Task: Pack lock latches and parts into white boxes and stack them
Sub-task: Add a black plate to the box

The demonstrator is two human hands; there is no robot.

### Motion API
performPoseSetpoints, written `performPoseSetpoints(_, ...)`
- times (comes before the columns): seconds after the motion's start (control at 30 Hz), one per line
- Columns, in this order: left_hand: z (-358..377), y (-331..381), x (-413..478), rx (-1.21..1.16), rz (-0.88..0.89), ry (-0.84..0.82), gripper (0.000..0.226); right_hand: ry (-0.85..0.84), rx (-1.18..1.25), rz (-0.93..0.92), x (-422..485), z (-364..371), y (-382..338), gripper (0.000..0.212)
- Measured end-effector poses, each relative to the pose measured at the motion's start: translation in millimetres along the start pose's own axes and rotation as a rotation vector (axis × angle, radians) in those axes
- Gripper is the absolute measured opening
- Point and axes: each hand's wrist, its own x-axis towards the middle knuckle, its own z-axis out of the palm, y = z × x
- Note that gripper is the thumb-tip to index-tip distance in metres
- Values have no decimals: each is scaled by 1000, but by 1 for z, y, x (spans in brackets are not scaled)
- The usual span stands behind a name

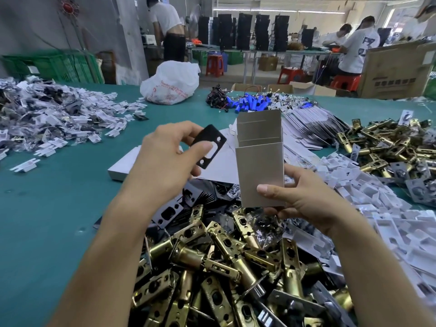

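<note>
My left hand (pixel 162 159) pinches a flat black strike plate (pixel 208 147) with holes, held above the table just left of the box. My right hand (pixel 299 197) grips the bottom of an upright white box (pixel 259 166) whose top flaps stand open. Below both hands lies a heap of brass lock latches (pixel 224 267). More black plates (pixel 179 206) lie fanned out under my left wrist. A closed white box (pixel 125 165) lies flat on the green table behind my left hand.
White plastic trays (pixel 377 208) are piled at the right, with more brass latches (pixel 387 147) beyond them. Flat box blanks (pixel 313 128) lie behind the box. Bagged parts (pixel 52 116) cover the far left. A white plastic bag (pixel 169 83) and blue batteries (pixel 250 103) sit at the back. People work at distant tables.
</note>
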Motion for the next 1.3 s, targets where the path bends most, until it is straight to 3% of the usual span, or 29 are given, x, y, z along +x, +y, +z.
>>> performPoseSetpoints(0.13, -5, 16, -4, -86, 143, 38, 29, -26, -47, -12, -1, 2, -1, 57)
performPoseSetpoints(0.3, 1, 27, -7, -38, 321, 120, 18, -124, -127, -39, -6, 6, -5, 55)
performPoseSetpoints(0.53, 16, 18, -3, 149, 338, 128, 18, -199, -113, -80, -7, 9, -8, 37)
performPoseSetpoints(0.67, 22, 11, -2, 188, 353, 164, 15, -216, -99, -100, -5, 10, -6, 41)
performPoseSetpoints(0.87, 36, 13, -3, 16, 334, 312, 15, -220, -36, -133, -4, 12, -6, 45)
performPoseSetpoints(1.1, 34, 11, 0, -62, 274, 315, 22, -250, 7, -163, -1, 16, -3, 41)
performPoseSetpoints(1.2, 34, 14, -2, -40, 324, 393, 17, -244, 24, -185, -2, 16, -4, 38)
performPoseSetpoints(1.3, 32, 14, -4, 19, 353, 369, 16, -209, 18, -201, 0, 16, -1, 41)
